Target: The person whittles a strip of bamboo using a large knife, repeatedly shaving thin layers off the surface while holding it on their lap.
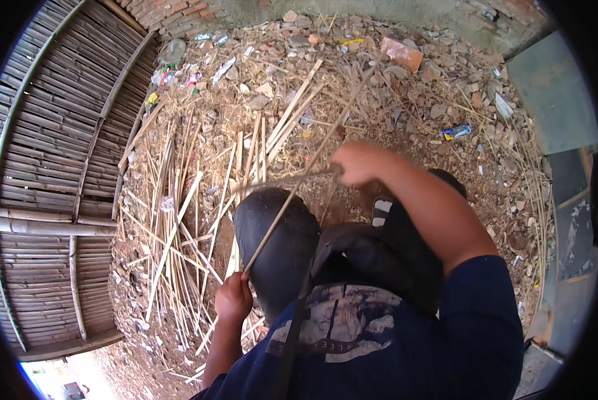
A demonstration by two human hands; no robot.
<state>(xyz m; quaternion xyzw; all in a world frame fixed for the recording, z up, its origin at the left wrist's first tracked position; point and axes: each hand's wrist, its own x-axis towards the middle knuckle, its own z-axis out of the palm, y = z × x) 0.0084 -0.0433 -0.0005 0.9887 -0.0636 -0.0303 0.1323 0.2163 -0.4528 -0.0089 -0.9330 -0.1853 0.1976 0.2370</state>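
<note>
My left hand (234, 298) is closed around the lower end of a long thin bamboo strip (277, 223). The strip slants over my left knee (272, 223) and runs up and away to the right, past the other hand. In front of my lap, my right hand (359, 163) is closed on the end of a long dark blade, which looks like a knife (289, 180). Its blade points left and crosses the strip just above my knee. Blur hides the blade's edge, and my fingers cover its handle.
Many split bamboo strips (169, 247) lie heaped on the ground at left. A slatted bamboo wall (45, 133) stands beyond them. Rubble and litter cover the ground ahead, with a broken brick (402, 55) and a blue wrapper (457, 131). Grey panels (555, 97) stand at right.
</note>
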